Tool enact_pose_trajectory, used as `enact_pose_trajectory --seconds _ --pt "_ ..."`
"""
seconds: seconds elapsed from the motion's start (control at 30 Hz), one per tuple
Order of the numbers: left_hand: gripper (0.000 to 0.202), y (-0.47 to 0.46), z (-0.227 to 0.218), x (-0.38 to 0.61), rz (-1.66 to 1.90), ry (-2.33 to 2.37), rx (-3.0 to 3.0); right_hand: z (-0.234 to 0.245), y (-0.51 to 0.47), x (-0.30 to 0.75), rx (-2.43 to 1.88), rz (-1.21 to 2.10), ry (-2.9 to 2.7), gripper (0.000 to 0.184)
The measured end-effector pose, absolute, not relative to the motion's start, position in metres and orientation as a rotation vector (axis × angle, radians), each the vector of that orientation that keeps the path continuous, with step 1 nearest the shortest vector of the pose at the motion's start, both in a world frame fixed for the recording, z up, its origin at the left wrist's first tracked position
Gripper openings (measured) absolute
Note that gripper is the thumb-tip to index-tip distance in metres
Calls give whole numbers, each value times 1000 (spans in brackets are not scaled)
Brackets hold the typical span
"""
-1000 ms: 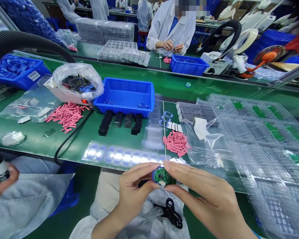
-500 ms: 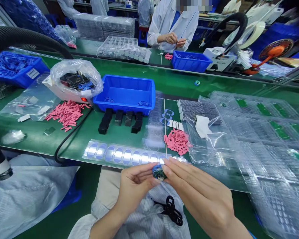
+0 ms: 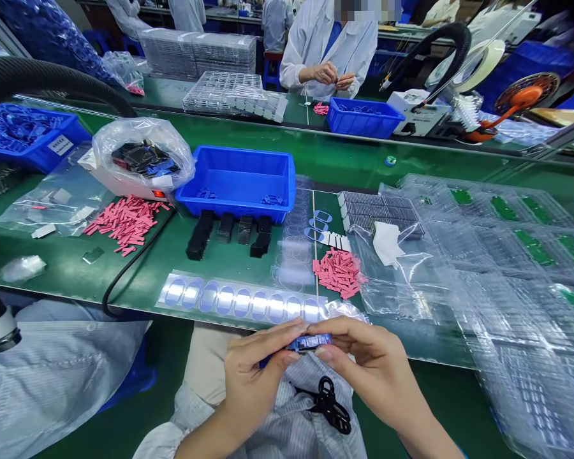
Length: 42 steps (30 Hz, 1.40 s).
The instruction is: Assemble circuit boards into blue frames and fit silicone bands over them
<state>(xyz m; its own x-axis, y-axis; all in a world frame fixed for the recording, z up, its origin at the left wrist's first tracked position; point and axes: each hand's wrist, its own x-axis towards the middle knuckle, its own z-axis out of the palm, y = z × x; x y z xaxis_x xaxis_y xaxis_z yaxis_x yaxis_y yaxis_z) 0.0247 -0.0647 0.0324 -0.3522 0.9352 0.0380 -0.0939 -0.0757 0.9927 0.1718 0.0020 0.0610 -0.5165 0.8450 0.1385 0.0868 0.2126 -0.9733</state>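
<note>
Two hands hold one small blue plastic part point(image 3: 310, 343) just past the front edge of the worktop point(image 3: 67, 271), above the striped coat point(image 3: 287, 411) on the person's lap. The left hand point(image 3: 256, 382) is closed, with its thumb and fingers gripping the part's left end. The right hand point(image 3: 368, 363) is also closed, gripping the right end between thumb and fingers. The part is seen edge-on, with a blue rim and a darker band along its top; its faces are hidden, so their detail cannot be confirmed. Handling note: this two-ended fingertip grip appears sound, because it steadies a small part while leaving its middle exposed. Apply even pressure from both sides and keep the part level. Nearest on the worktop, just beyond the hands, lie a clear sheet of oval pieces point(image 3: 242, 303) and a pile of pink strips point(image 3: 339, 273). Farther along are a blue plastic bin point(image 3: 234, 210), four black blocks point(image 3: 224, 233) and stacked clear trays point(image 3: 507, 255) holding green boards. A black looped item point(image 3: 328, 405) rests on the striped coat.
</note>
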Motion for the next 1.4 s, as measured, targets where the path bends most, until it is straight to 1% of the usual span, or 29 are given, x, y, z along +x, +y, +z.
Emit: enact_pose_trajectory --seconds 0.1,0.2,0.37,0.5,0.57,0.6,0.67,0.7,0.73,0.8,0.83,0.93,1.0,1.1,1.2,1.23,1.33,1.37,1.4 --pt "30 -67 33 24 1584 1298 1077 61 -2 172 -879 1215 -1810 9" --pt "29 -66 34 24 1557 1277 1085 60 -3 173 -878 1105 -1821 9" --pt "24 -63 38 26 1553 1300 952 62 2 176 -800 1185 -1882 14" --pt "19 -61 36 26 1652 1243 1080 64 2 177 -851 1182 -1839 11" --pt "20 -59 33 25 1675 1247 1158 61 0 176 -916 1323 -1762 9" --pt "25 -57 31 24 1676 1257 1214 59 0 176 -943 1433 -1699 11" --pt "46 -54 29 20 1673 1255 1397 55 0 177 -960 1634 -1565 17" --pt "54 -52 28 18 1679 1246 1499 53 1 178 -955 1679 -1529 18" --pt "57 -51 28 16 1687 1240 1583 52 2 179 -942 1668 -1538 18" --pt "50 -49 28 12 1684 1281 1646 52 6 183 -891 1527 -1687 17" --pt "45 -48 28 11 1679 1316 1622 52 9 185 -857 1428 -1789 20" --pt "42 -48 28 10 1640 1375 1471 55 19 190 -732 1190 -2033 41" --pt "42 -48 27 10 1603 1378 1369 57 24 191 -665 1106 -2080 46" --pt "43 -44 26 9 1573 1369 1305 62 32 188 -595 1077 -2091 41" --pt "36 -37 22 6 1511 1389 1364 69 46 184 -539 1092 -2142 32" --pt "37 -35 19 5 1485 1406 1373 71 53 183 -560 1087 -2168 30" --pt "57 -30 1 3 1444 1504 1396 71 89 181 -799 1000 -2224 26" --pt "59 -29 -8 2 1433 1551 1455 68 105 181 -900 953 -2221 26" --pt "55 -28 -17 1 1411 1601 1566 65 122 181 -985 904 -2208 25"
